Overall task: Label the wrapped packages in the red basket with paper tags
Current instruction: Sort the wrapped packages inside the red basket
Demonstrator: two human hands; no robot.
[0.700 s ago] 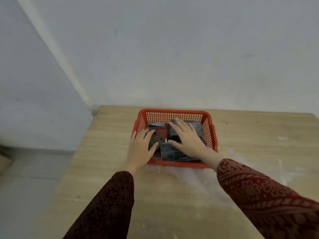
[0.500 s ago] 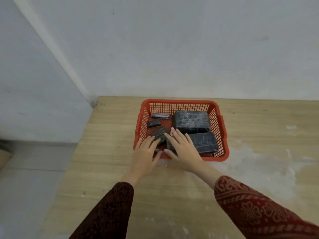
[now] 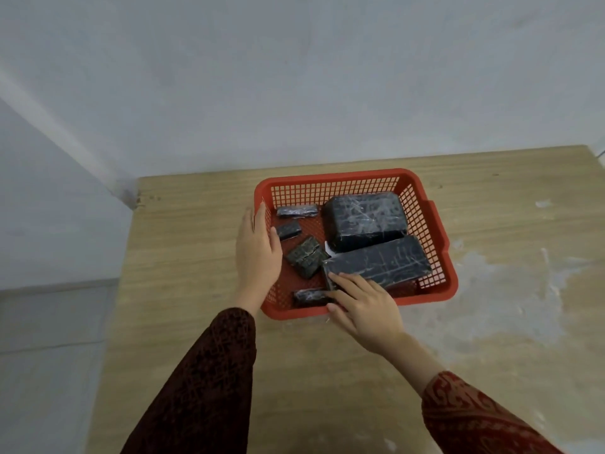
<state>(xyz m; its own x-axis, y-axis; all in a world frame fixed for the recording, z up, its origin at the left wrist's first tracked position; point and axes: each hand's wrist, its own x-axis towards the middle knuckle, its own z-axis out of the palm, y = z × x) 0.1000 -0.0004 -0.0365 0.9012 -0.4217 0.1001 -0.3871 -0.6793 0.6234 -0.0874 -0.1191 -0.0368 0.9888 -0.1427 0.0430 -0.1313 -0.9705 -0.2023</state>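
Observation:
A red mesh basket [image 3: 435, 231] sits on the wooden table and holds several black film-wrapped packages. A big block [image 3: 365, 221] lies at the back right, a long flat package [image 3: 379, 265] in front of it. Small packages lie on the left: one [image 3: 297, 211] at the back, one [image 3: 288, 230] below it, a greenish one [image 3: 306, 257] in the middle, one [image 3: 309, 297] at the front. A white paper scrap [image 3: 328, 249] peeks out between the packages. My left hand [image 3: 257, 253] rests flat against the basket's left rim. My right hand [image 3: 363, 306] lies over the front rim, fingertips touching the long package's near end.
The wooden table [image 3: 183, 257] stands against a pale wall [image 3: 294, 77], its left edge dropping to a grey floor [image 3: 49, 355]. A whitish smear [image 3: 497, 290] covers the tabletop right of the basket.
Both hands have spread apart: the left moved to the basket's left rim, the right to its front rim by the long package. The view shifted so the basket sits more to the right.

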